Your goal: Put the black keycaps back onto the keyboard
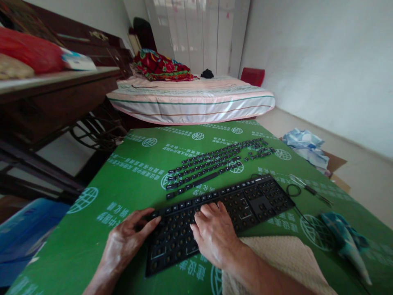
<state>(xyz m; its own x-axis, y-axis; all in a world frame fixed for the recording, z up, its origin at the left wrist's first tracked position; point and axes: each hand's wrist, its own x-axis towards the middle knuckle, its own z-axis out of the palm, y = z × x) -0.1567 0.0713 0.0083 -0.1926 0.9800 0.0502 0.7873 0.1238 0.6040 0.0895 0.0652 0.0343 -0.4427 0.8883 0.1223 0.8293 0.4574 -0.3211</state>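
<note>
A black keyboard [245, 205] lies slanted on the green table, its top row of keycaps in place and most other key positions bare. My left hand [130, 229] is at its upper left corner, thumb and fingers closed around that edge. Across the middle of the keyboard lies my right hand [215, 233], fingers curled down near the top row; whatever they hold, if anything, is hidden. Beyond the keyboard, loose black keycaps [199, 164] are laid out in rows, with a smaller group of keycaps [260, 153] at their right.
A beige cloth [276, 262] lies under my right forearm. On the right are a thin tool with a dark handle [310, 189], the keyboard cable [302, 213] and a crumpled teal cloth [345, 235]. A bed [196, 102] stands past the table [123, 164].
</note>
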